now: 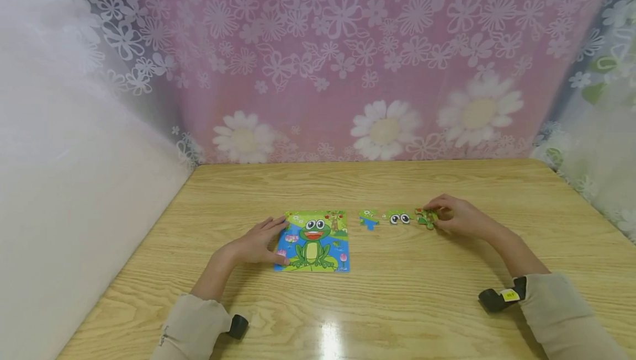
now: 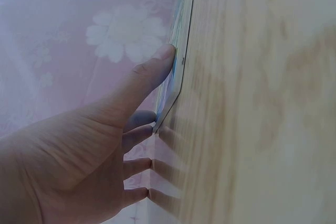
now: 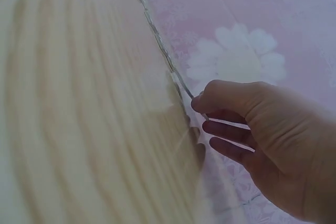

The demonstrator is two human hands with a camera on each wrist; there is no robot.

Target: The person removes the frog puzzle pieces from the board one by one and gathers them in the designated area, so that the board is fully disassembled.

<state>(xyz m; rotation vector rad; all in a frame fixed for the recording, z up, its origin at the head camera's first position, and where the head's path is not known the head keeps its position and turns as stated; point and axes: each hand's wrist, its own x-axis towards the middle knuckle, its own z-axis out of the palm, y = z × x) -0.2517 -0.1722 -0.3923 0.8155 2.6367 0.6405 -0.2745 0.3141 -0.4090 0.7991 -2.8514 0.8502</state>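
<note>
A square frog jigsaw puzzle [image 1: 323, 260] lies flat on the table. My left hand [image 1: 252, 244] rests along its left edge, with the thumb on the near left corner and the fingers spread at the far left; in the left wrist view the left hand [image 2: 79, 140] has its fingertips down on the wood. Right of the puzzle my right hand [image 1: 462, 217] pinches a green and red puzzle piece [image 1: 425, 218] between thumb and fingers. Seen edge-on, this piece [image 3: 184, 85] tilts up a little from the table. Beside it lie a frog-eyes piece [image 1: 399, 218] and a blue-green piece [image 1: 369, 220].
The wooden table [image 1: 397, 305] runs back to a pink flowered curtain [image 1: 318, 84]. Pale sheeting [image 1: 89, 155] hangs at the left side. A black wrist camera [image 1: 239, 327] sits at the left cuff, another camera [image 1: 492, 300] at the right cuff.
</note>
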